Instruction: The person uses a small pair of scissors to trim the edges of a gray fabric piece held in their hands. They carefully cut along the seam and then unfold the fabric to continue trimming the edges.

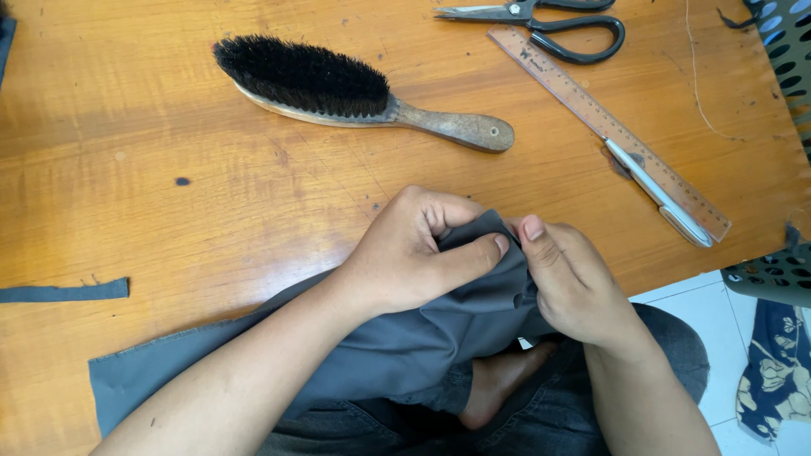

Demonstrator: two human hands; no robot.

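A piece of grey fabric [405,342] hangs over the near edge of the wooden table [169,219] and onto my lap. My left hand [414,253] is closed on a bunched part of the fabric, thumb pressed on top. My right hand [570,283] pinches the same bunch from the right, thumb up against the left thumb. The two hands touch at the fold. A small hole shows in the fabric just below the thumbs.
A wooden brush with black bristles [338,89] lies beyond the hands. Black-handled scissors [549,21], a wooden ruler [604,122] and a white pen [659,194] lie at the right. A grey fabric strip [63,292] sits at the left edge. A grey plastic basket [781,270] stands right.
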